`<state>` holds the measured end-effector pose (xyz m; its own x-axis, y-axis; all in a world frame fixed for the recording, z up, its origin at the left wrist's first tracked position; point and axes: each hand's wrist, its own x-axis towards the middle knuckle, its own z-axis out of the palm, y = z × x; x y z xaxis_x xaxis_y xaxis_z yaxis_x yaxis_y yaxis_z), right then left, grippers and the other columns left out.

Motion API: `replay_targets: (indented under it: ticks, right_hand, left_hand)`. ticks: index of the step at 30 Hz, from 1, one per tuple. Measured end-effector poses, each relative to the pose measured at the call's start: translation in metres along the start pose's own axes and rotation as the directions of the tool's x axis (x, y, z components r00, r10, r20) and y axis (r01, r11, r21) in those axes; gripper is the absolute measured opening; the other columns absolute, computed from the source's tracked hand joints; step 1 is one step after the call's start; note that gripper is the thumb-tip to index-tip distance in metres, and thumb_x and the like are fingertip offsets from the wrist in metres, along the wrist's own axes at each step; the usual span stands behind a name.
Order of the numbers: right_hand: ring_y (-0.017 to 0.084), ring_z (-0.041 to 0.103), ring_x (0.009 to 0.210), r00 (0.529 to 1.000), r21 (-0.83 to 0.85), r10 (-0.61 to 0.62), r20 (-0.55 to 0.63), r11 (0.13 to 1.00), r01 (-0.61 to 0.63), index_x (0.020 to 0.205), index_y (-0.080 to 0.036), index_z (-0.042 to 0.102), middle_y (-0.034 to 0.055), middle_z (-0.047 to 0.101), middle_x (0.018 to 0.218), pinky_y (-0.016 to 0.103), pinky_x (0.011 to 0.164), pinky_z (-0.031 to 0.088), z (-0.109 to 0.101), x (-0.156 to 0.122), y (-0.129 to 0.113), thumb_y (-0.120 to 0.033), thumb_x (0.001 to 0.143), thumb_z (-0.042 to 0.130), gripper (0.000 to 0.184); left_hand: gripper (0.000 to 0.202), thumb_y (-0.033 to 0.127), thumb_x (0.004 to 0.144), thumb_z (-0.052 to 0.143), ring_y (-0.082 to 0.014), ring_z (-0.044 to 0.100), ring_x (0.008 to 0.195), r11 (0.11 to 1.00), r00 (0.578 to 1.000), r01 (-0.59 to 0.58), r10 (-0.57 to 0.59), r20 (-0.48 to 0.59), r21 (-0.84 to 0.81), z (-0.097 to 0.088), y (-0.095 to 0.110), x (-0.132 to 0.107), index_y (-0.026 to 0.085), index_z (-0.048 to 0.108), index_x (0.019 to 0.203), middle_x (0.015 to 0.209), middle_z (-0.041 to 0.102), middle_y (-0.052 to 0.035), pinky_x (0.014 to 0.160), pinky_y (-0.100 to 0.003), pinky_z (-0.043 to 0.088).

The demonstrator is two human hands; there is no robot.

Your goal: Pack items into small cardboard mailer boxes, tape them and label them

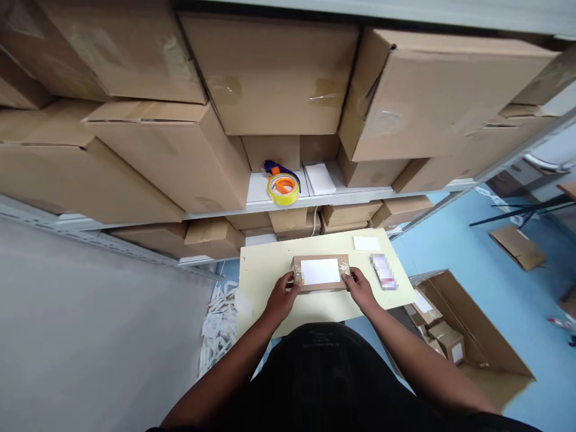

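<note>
A small cardboard box (320, 288) sits in front of me over the pale yellow table (265, 258), its long side running left to right. On its top lies a white label (320, 271), and clear tape shines at both ends. My left hand (282, 295) grips the box's left end, fingers curled at the corner. At the opposite end my right hand (360, 287) holds it, thumb on top near the edge. Whether the box rests fully on the table I cannot tell. Right of it lies a blurred-out phone-like item (383, 272), with a white paper stack (366, 243) behind.
Shelves with large cardboard boxes (279, 78) rise ahead. A yellow tape roll (283, 189) and white labels (320, 179) sit on one shelf. At right, an open carton (486, 318) holds several small labelled boxes. Paper scraps (219, 324) pile up left of the table.
</note>
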<state>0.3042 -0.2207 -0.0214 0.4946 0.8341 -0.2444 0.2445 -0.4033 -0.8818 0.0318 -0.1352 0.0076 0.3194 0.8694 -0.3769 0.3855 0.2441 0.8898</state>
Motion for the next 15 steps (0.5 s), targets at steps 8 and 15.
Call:
replay_targets:
  ticks: [8,15]
  right_hand:
    - [0.022,0.06,0.082,0.964,0.043,-0.085,-0.251,0.994,0.099,0.105,-0.023,0.066,0.0029,0.068,0.094,0.032,0.073,0.05,-0.078,0.01,-0.045,-0.064,0.087,0.059,0.045]
    - [0.023,0.06,0.083,0.915,0.116,-0.079,-0.395,0.984,0.135,0.102,-0.021,0.067,0.0043,0.07,0.092,0.033,0.073,0.047,-0.196,0.011,-0.03,-0.061,0.089,0.056,0.043]
  left_hand:
    - [0.054,0.045,0.094,0.059,-0.0256,0.062,0.119,0.966,0.967,-0.252,0.25,0.047,0.062,0.037,0.097,0.033,0.021,0.056,0.143,0.144,0.059,-0.0124,0.097,-0.035,0.051]
    - [0.057,0.048,0.097,0.056,-0.0266,0.061,0.121,0.921,0.921,-0.377,0.361,0.147,0.098,0.149,0.164,0.049,0.025,0.054,0.148,0.143,0.062,-0.0091,0.102,-0.037,0.048]
